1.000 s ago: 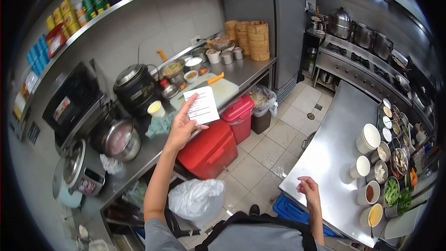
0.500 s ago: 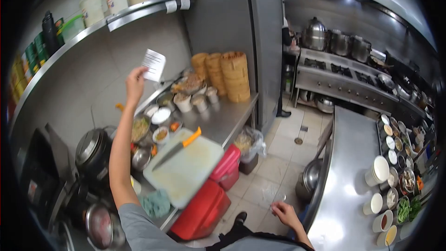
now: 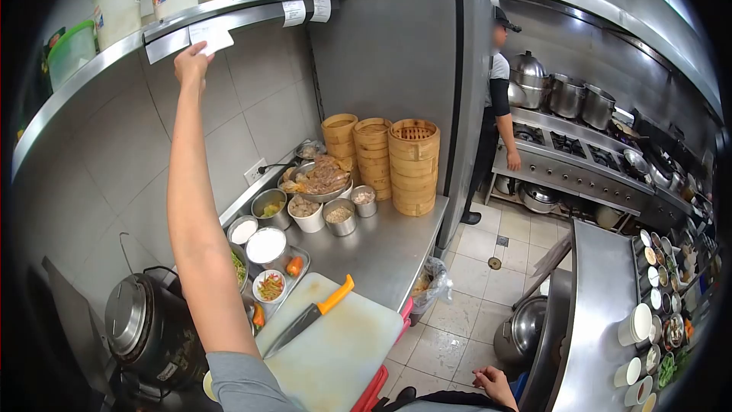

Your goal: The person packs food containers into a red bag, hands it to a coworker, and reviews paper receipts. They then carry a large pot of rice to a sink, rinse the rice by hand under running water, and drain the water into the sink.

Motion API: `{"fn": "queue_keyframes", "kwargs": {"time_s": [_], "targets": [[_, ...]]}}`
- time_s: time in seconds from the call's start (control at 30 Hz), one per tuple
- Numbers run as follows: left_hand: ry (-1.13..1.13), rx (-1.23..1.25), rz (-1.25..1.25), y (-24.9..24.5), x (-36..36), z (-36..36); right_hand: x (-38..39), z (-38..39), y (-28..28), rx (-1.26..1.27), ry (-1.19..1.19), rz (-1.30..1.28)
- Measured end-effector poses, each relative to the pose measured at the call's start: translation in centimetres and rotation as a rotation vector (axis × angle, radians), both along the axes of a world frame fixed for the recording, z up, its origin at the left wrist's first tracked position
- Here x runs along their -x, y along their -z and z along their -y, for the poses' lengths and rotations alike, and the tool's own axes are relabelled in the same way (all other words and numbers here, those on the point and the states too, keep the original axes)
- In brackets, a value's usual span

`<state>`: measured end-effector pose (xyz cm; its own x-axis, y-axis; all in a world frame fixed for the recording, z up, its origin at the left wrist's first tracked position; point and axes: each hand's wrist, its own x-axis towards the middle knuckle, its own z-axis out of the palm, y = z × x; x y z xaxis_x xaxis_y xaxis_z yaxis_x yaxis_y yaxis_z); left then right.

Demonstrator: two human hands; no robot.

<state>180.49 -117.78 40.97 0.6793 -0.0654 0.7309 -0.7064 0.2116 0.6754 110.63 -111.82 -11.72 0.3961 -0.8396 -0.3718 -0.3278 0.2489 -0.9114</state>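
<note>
My left hand (image 3: 193,67) is raised to the metal strip (image 3: 255,17) under the wall shelf. It pinches a white paper slip (image 3: 211,37) with faint print on it, held against that strip. Beside it two more printed slips (image 3: 293,13) hang from the strip. Low down at the right, my right hand (image 3: 497,389) hangs above the floor, fingers loosely bent, with nothing visible in it. Below my left arm lies a white cutting board (image 3: 343,339), and on it rests a knife (image 3: 311,314) with an orange handle.
Bamboo steamers (image 3: 414,172) are stacked on the steel counter (image 3: 381,248) behind a bowl of meat (image 3: 320,179) and several tubs. A black cooker (image 3: 156,336) stands at left. Another person (image 3: 499,91) stands by the stove (image 3: 579,164). A second counter (image 3: 602,282) runs along the right.
My left hand has moved up with the paper slip, from in front of the wall to the strip under the shelf. My right hand has dropped lower. The view has shifted left and closer.
</note>
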Motion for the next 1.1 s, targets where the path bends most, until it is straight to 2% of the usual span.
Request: {"fn": "queue_keyframes", "kwargs": {"time_s": [0.1,0.13,0.17,0.23,0.27,0.3,0.37,0.4,0.43,0.47,0.5,0.53,0.57,0.6,0.67,0.77,0.8,0.83,0.87,0.93,1.0,1.1], "targets": [[0.235,0.065,-0.055,-3.2,-1.8,1.2,-1.3,-0.3,-1.3,0.023,0.005,0.02],[0.328,0.085,-0.08,-3.8,-1.8,1.4,-0.7,-0.1,-0.4,-0.012,-0.08,-0.053],[0.274,0.054,-0.051,-3.9,-1.7,1.8,-0.3,0.1,-0.3,-0.052,-0.098,-0.091],[0.161,-0.018,0.009,-2.7,3.5,1.5,0.4,-0.4,-0.9,-0.145,-0.14,-0.164],[0.035,-0.121,0.011,-2.0,4.7,2.2,0.8,-1.1,-1.2,-0.133,-0.17,-0.209],[0.167,-0.143,-0.052,-0.5,8.8,1.8,1.5,-1.5,-1.6,-0.115,-0.2,-0.258],[0.478,-0.285,0.159,3.5,17.2,1.0,2.9,-2.5,-2.0,-0.087,-0.26,-0.346],[0.764,-0.457,0.33,5.9,20.0,0.6,3.6,-2.8,-2.1,-0.069,-0.308,-0.39],[0.752,-0.812,0.683,8.3,22.1,0.4,4.2,-3.1,-2.0,-0.051,-0.36,-0.432],[0.787,-0.977,1.246,9.9,26.2,-0.5,4.8,-3.0,-2.0,-0.033,-0.414,-0.48],[1.291,-1.201,1.011,14.1,28.0,-0.7,5.4,-3.2,-1.7,-0.006,-0.472,-0.522],[1.288,-1.398,1.174,17.7,30.2,-2.2,6.2,-3.4,-1.3,0.026,-0.533,-0.567],[1.098,-1.878,1.03,18.0,35.5,-4.8,6.8,-3.5,-0.8,0.063,-0.593,-0.61],[0.919,-2.131,0.936,17.9,40.4,-6.7,7.8,-3.8,-0.2,0.107,-0.666,-0.656],[0.913,-1.81,1.355,21.6,45.0,-9.7,10.2,-4.5,1.6,0.206,-0.806,-0.747],[1.32,-1.261,1.337,23.9,51.6,-13.9,15.6,-5.9,5.1,0.378,-1.074,-0.901],[1.42,-1.333,1.182,24.2,54.5,-15.5,17.8,-6.7,6.3,0.44,-1.171,-0.962],[1.343,-1.336,1.189,25.3,57.1,-17.5,20.3,-7.7,7.5,0.497,-1.231,-1.01],[1.268,-1.343,1.183,26.5,59.6,-19.7,22.2,-8.3,8.6,0.5,-1.092,-0.82],[1.148,-1.425,1.136,27.8,64.5,-24.4,24.3,-9.3,8.8,0.609,-1.066,-0.761],[1.261,-1.448,0.907,29.1,68.3,-29.4,25.0,-10.6,8.0,0.871,-1.204,-0.897],[1.343,-1.32,0.563,30.9,72.7,-36.0,25.3,-11.9,7.8,0.872,-1.226,-0.768]]}}
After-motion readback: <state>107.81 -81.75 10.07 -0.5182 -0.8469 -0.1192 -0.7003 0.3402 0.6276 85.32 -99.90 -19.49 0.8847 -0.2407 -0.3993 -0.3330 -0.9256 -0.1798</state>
